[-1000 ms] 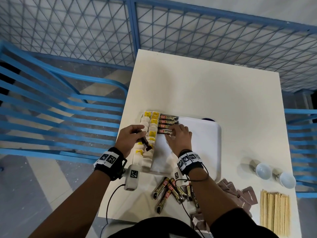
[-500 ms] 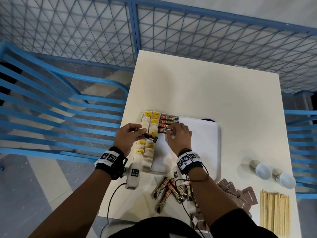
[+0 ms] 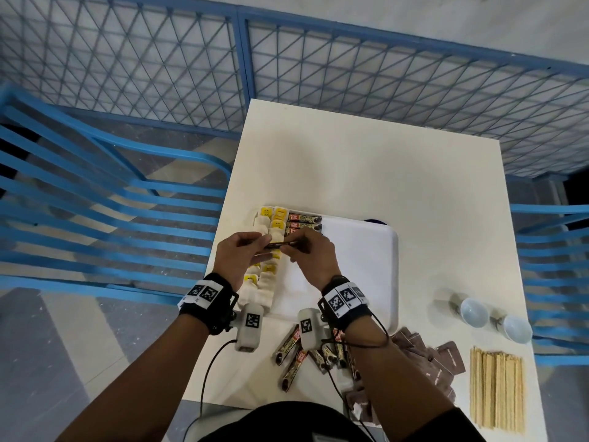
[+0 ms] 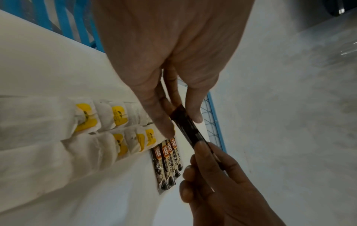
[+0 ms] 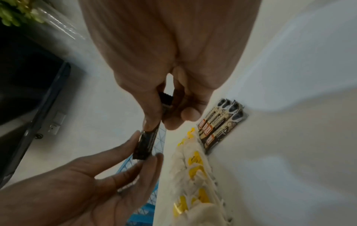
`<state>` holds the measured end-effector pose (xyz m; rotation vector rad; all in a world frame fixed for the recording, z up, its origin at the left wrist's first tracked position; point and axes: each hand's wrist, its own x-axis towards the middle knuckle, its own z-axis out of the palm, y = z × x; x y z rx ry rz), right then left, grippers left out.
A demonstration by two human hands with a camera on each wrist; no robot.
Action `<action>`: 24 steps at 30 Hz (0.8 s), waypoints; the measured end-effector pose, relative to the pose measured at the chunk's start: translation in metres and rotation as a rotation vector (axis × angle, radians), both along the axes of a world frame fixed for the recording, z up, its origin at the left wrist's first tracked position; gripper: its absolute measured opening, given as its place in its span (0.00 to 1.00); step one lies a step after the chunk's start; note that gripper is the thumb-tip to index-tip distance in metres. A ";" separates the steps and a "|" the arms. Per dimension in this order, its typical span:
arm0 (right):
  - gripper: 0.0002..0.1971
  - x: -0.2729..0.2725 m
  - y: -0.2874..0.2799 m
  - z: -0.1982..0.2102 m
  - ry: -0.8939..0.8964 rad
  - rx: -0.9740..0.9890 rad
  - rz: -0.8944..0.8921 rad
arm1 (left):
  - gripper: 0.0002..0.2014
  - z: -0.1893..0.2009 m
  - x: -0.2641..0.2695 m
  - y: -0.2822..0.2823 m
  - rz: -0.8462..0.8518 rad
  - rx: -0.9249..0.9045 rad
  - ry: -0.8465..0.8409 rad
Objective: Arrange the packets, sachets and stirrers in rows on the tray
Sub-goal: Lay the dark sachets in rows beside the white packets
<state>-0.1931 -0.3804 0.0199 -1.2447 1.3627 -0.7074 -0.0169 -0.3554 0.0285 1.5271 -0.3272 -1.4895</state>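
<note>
A dark coffee stick (image 3: 279, 245) hangs just above the white tray (image 3: 366, 266), held at both ends. My left hand (image 3: 259, 247) pinches one end (image 4: 179, 116) between thumb and forefinger. My right hand (image 3: 299, 248) pinches the other end (image 5: 165, 99). Beneath them, three coffee sticks (image 3: 304, 223) lie side by side at the tray's far left. Beside those run two columns of tea bags (image 3: 267, 275) with yellow tags, partly hidden by my hands. In the left wrist view the laid sticks (image 4: 167, 160) sit next to the tea bags (image 4: 115, 119).
Loose coffee sticks (image 3: 290, 354) lie on the table near the tray's front edge, under my right wrist. Brown sachets (image 3: 446, 358) are heaped to their right, then a bundle of wooden stirrers (image 3: 497, 387). Two white bowls (image 3: 475, 311) stand at the right. Blue chairs flank the table.
My left hand carried the stick from over the tea bags towards the right hand. The right hand left the row of laid sticks and took the stick's other end.
</note>
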 end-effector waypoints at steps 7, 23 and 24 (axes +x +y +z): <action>0.13 -0.017 0.006 0.004 0.003 -0.014 0.039 | 0.13 0.001 -0.008 0.011 -0.046 0.069 0.039; 0.14 -0.039 0.010 0.012 -0.466 0.203 -0.383 | 0.09 0.016 -0.032 0.030 -0.269 -0.018 -0.046; 0.12 -0.038 0.010 0.012 -0.472 0.213 -0.387 | 0.10 0.016 -0.034 0.031 -0.368 -0.005 -0.087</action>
